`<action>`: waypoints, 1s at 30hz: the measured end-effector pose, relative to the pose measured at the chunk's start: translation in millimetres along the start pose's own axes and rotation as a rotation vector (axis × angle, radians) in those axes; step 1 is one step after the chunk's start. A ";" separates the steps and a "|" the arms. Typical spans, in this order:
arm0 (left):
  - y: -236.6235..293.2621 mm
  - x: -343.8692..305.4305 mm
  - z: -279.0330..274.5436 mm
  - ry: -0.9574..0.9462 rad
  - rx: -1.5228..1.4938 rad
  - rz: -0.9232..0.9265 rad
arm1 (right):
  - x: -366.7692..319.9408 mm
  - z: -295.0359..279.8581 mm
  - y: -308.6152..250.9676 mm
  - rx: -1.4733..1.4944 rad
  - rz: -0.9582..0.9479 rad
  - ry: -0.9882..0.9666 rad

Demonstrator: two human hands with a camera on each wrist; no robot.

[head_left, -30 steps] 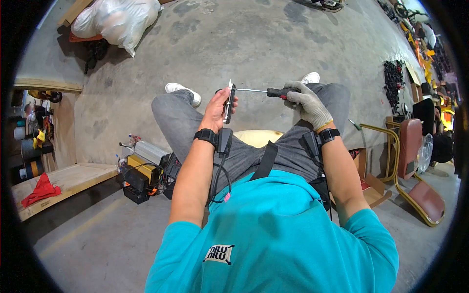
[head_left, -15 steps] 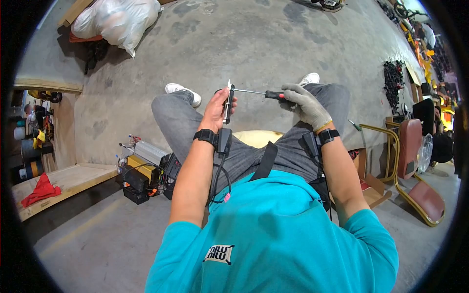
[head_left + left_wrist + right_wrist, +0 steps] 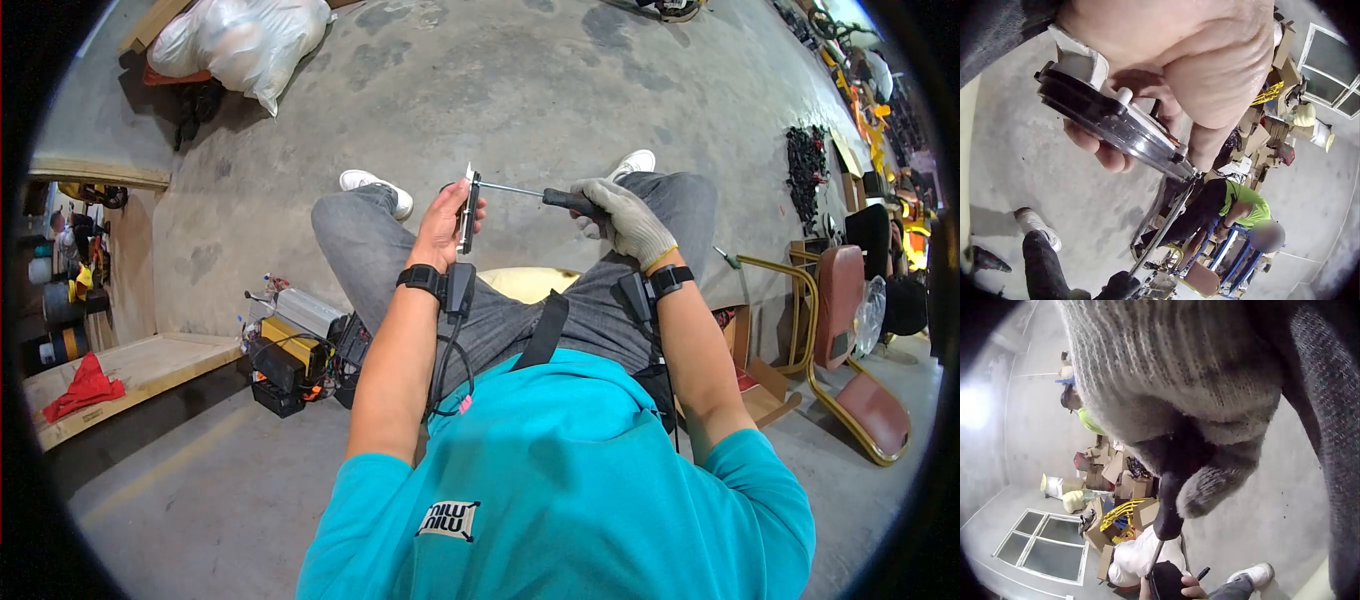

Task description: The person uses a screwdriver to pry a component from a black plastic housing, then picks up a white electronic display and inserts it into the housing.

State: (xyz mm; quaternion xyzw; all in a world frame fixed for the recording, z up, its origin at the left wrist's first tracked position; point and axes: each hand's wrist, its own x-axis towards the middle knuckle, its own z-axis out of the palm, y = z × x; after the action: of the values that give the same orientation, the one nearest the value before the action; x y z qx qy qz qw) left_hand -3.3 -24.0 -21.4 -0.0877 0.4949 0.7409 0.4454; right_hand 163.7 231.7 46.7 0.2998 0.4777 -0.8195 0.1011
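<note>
My bare left hand point(image 3: 440, 222) grips a thin round part point(image 3: 1116, 134) with a black rim, a shiny face and a white bracket at one end. In the head view the part stands edge-on between thumb and fingers. My right hand point(image 3: 630, 218), in a grey knit glove, holds a screwdriver point(image 3: 570, 200) by its dark handle. Its metal shaft points left, and the tip meets the upper end of the part. From the right wrist, the glove's fingers point(image 3: 1210, 490) curl about the handle, hiding much of it.
Both hands are above the floor point(image 3: 500, 90), between the bent legs. On the left lie a power-supply-like metal box point(image 3: 305, 312) with wires and a wooden board point(image 3: 150, 365) bearing a red cloth point(image 3: 85, 390). A brown-padded chair point(image 3: 840, 300) lies at right; white bags point(image 3: 250, 45) sit far left.
The right fingers straightened along the screwdriver handle half a second ago and now curl round it again. The handle has rolled, its red patch gone from view. The left hand and part stay still.
</note>
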 end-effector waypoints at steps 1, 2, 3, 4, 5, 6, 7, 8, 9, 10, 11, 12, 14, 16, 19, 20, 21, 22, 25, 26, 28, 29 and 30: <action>-0.2 -0.1 0.2 -0.001 -0.007 0.001 | 0.6 -1.4 0.5 -0.019 -0.018 -0.016; -0.4 -0.1 0.0 0.000 -0.007 0.000 | 1.3 -1.9 2.3 -0.019 -0.017 -0.016; -0.6 0.2 -0.3 -0.004 -0.003 0.001 | 0.4 1.4 2.9 -0.039 -0.100 0.026; -0.8 0.6 -0.1 -0.008 0.001 0.001 | -0.8 3.1 3.1 -0.059 -0.184 0.070; -1.0 1.1 0.2 -0.010 0.000 0.001 | -1.9 2.9 3.1 -0.061 -0.185 0.072; -1.5 1.2 -0.2 -0.009 -0.005 0.003 | -2.8 2.6 3.4 -0.036 -0.172 0.043; -1.5 1.5 -0.5 -0.007 -0.010 0.008 | -2.9 2.6 3.2 -0.011 -0.160 0.012; -1.4 1.6 -0.8 -0.006 -0.011 0.010 | -2.9 2.8 2.7 -0.012 -0.161 0.011; -1.2 1.6 -1.0 -0.005 -0.007 0.006 | -2.6 2.7 2.1 0.022 -0.085 0.014; -0.9 1.6 -1.5 -0.003 -0.002 0.002 | -2.2 2.8 1.9 0.056 -0.009 0.016; -1.0 1.4 -1.8 -0.002 -0.001 0.003 | -1.2 2.5 2.9 0.056 -0.010 0.015; -1.2 1.6 -1.8 0.000 0.006 0.014 | 0.0 2.7 3.9 0.050 -0.062 0.025; -2.1 1.8 -2.6 0.002 0.014 0.022 | 0.3 1.2 5.3 0.044 -0.112 0.036; -1.4 2.3 -2.9 0.012 -0.027 0.026 | -0.4 0.5 3.8 0.057 -0.109 0.063; -2.2 3.8 -4.6 0.011 -0.013 0.038 | 1.8 -2.1 5.0 0.068 -0.106 0.067; -2.5 4.3 -5.7 0.011 -0.012 0.036 | 2.6 -3.0 5.4 0.069 -0.105 0.068; -2.7 5.1 -7.0 0.018 -0.033 0.042 | 2.8 -3.1 4.9 0.061 -0.098 0.070; -3.2 6.1 -8.4 0.026 -0.053 0.047 | 3.0 -3.6 5.0 0.054 -0.091 0.071; -1.9 10.6 -12.4 0.001 -0.182 0.024 | 4.6 -4.9 6.7 0.040 -0.093 0.083; -2.2 11.7 -13.4 -0.009 -0.185 0.025 | 5.0 -5.3 7.2 0.040 -0.092 0.083; -0.3 8.3 -10.4 -0.018 -0.213 0.022 | 6.0 -6.2 8.3 0.040 -0.094 0.082; 0.8 6.7 -8.8 -0.028 -0.241 0.021 | 6.4 -6.6 8.7 0.040 -0.093 0.082; 0.9 6.7 -9.2 -0.028 -0.242 0.021 | 6.6 -6.3 8.6 0.046 -0.091 0.080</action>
State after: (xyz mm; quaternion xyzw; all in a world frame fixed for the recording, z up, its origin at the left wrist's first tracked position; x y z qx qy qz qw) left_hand -10.8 -27.7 -29.2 -0.1253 0.3966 0.8010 0.4307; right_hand 164.8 233.3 34.4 0.3125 0.4756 -0.8214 0.0377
